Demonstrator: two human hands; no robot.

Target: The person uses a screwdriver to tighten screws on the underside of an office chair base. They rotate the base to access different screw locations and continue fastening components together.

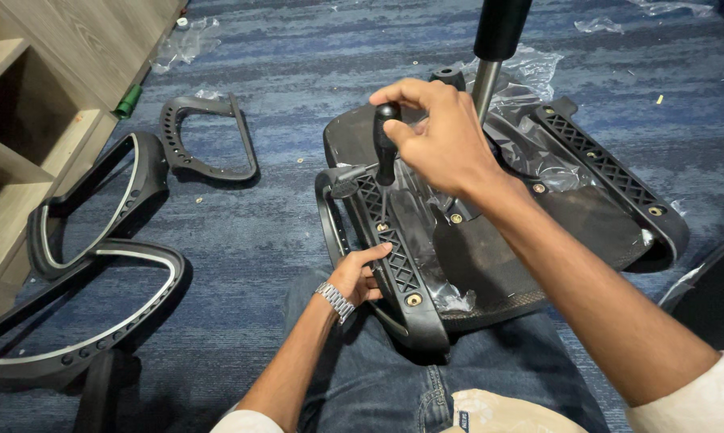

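Two hands were in view — the left hand with one wristwatch and the right hand with one black-handled screwdriver. One upturned chair seat carried two ribbed armrest brackets — one near the lap, one at the far edge — and one gas cylinder. On the carpet lay one loose armrest loop, one curved backrest frame, and one green cap.
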